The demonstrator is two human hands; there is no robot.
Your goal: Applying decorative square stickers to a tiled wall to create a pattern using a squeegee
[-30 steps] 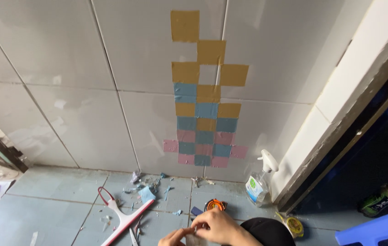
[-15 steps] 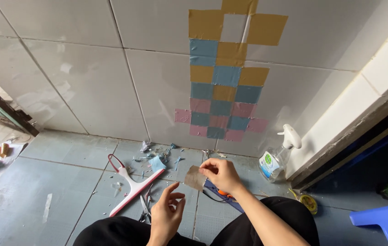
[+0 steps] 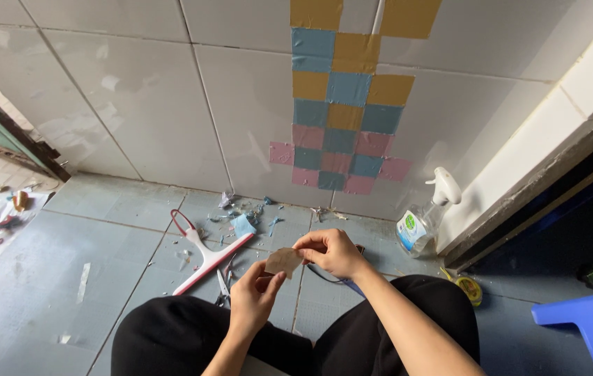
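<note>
White wall tiles (image 3: 136, 104) are rising behind a grey tiled floor (image 3: 66, 278), with a patch of blue, yellow and pink squares (image 3: 342, 125) sticking to the wall. Person is crouching or sitting low, black-clad knees (image 3: 380, 334) filling the bottom of the view.

Both hands are meeting in front of the knees, above the floor. Left hand (image 3: 255, 296) is coming up from below, wrist bent back, thumb and fingers pinching the lower edge of a small tan piece of film (image 3: 283, 261). Right hand (image 3: 331, 251) is reaching in from the right, forearm crossing the right knee, fingers curling down and nipping the piece's upper right edge. Piece is being held in the air between the two hands, roughly flat toward the camera.

On the floor just left of the hands a red-and-white squeegee (image 3: 206, 254) is lying slantwise, scissors (image 3: 222, 287) beside it, blue scraps (image 3: 244, 223) near the wall. Spray bottle (image 3: 425, 219) is standing right, by the white ledge; a blue stool (image 3: 589, 324) is showing at far right
</note>
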